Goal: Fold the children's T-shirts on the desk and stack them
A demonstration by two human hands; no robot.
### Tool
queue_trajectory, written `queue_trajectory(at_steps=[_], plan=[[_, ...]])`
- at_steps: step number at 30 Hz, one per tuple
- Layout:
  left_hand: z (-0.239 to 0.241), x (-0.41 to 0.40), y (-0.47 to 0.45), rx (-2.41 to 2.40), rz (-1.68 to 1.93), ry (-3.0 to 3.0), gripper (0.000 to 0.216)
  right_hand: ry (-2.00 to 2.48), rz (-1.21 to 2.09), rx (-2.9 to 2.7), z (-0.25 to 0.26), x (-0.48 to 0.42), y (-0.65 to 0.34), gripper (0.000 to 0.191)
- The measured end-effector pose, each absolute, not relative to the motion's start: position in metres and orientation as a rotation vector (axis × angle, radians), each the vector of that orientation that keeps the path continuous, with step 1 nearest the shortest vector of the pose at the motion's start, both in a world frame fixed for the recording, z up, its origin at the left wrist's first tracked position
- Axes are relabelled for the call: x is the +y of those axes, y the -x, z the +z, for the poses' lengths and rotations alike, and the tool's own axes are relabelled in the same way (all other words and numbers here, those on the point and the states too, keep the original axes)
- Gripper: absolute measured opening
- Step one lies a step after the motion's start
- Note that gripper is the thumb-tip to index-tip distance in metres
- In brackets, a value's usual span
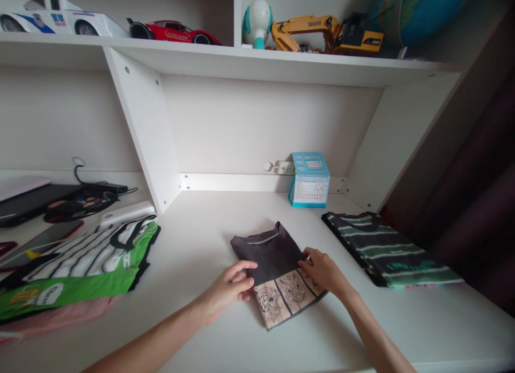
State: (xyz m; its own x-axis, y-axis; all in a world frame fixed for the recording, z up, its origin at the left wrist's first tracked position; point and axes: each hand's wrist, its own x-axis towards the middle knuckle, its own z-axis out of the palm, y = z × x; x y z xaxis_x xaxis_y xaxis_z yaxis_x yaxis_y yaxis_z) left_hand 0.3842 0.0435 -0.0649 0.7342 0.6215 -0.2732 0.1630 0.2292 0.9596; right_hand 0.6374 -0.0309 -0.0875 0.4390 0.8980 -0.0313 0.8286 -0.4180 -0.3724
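Left hand (228,288), right hand (325,272): grip nearly closed, pinching folded shirt (270,257) at 2 edges.

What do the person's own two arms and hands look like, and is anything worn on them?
The left hand and right hand are ungloved, with no ring, watch or bracelet visible. The left forearm and right forearm are bare to the picture's edge; no sleeve shows.

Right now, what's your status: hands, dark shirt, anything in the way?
Left hand and right hand at opposite edges of the dark shirt. Shirt folded, front up. Calendar apart behind it, not in the way.
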Motion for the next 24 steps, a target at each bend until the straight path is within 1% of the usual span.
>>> queue_trajectory(at_steps=[4, 9, 12, 15, 19, 24], plan=[[-0.071, 0.047, -0.411, 0.794, 0.483, -1.467, 0.039, 2.450, 0.250, -1.482, -0.080, -0.036, -0.633, 0.017], [-0.077, 0.042, -0.446, 0.731, 0.518, -1.205, 0.039, 2.597, 0.036, -1.401, -0.077, -0.043, -0.631, 0.023], [-0.078, 0.036, -0.469, 0.681, 0.549, -1.244, 0.042, 2.590, -0.042, -1.374, -0.080, -0.052, -0.645, 0.024], [-0.076, 0.032, -0.504, 0.676, 0.631, -1.489, 0.046, 2.545, -0.155, -1.277, -0.076, -0.066, -0.676, 0.026], [-0.065, 0.026, -0.574, 0.522, 0.799, -1.792, 0.051, 2.616, -0.314, -0.977, -0.050, -0.091, -0.741, 0.034], [-0.049, 0.006, -0.664, 0.373, 0.801, -1.850, 0.056, 2.721, -0.307, -0.691, -0.019, -0.123, -0.826, 0.042]])
